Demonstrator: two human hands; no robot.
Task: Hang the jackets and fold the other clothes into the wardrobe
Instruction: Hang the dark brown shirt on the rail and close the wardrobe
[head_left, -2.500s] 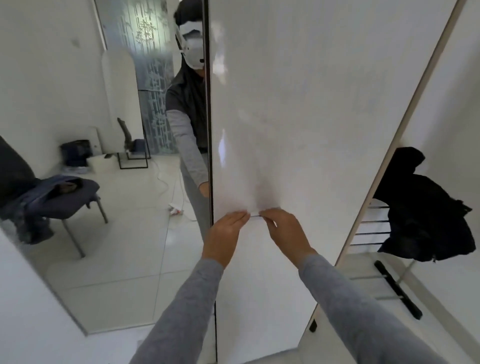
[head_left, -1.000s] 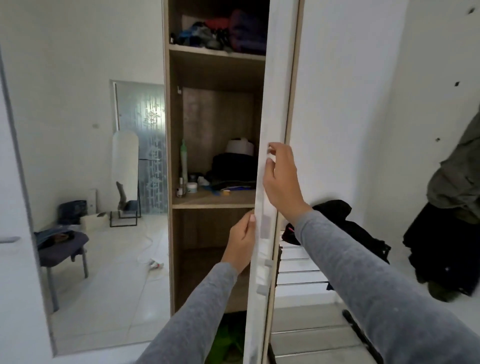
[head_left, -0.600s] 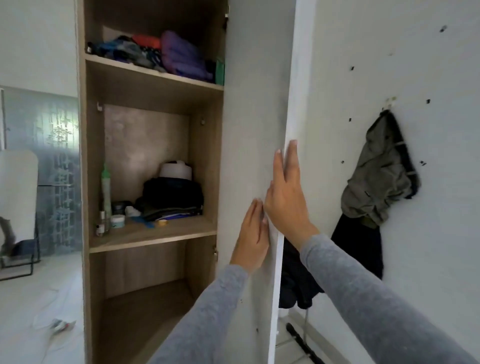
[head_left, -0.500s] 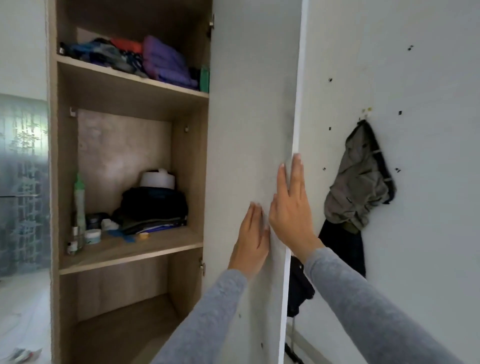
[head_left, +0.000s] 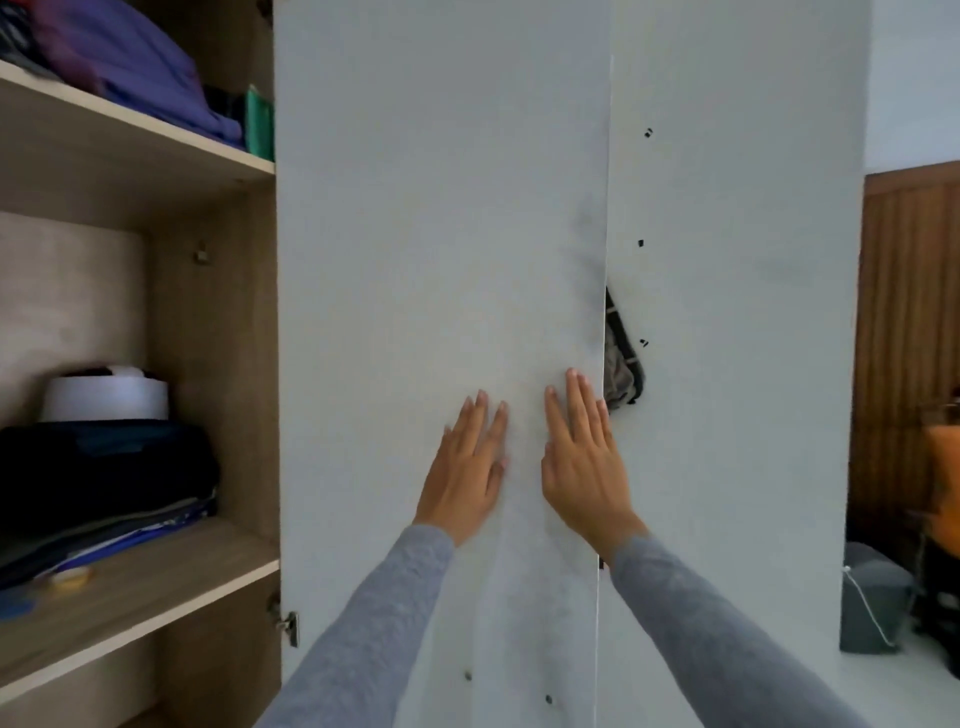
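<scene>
Hands lie flat on the white wardrobe door (head_left: 415, 234) with fingers straight, gripping nothing. The left hand (head_left: 465, 462) and the right hand (head_left: 584, 457) sit side by side with a narrow gap between them, the right one close to the door's free edge. Behind that edge a grey garment (head_left: 623, 364) hangs against the wall (head_left: 727, 312); only a sliver shows, so its kind cannot be told. To the left the wardrobe's shelves are exposed. Purple folded clothes (head_left: 140, 73) on the upper shelf (head_left: 156, 127) are cut off by the top of the view. On the middle shelf (head_left: 156, 571) a dark folded stack (head_left: 98, 467) carries a white round thing (head_left: 106, 400), blurred. At far right an orange shape (head_left: 943, 467) is too blurred to name.
</scene>
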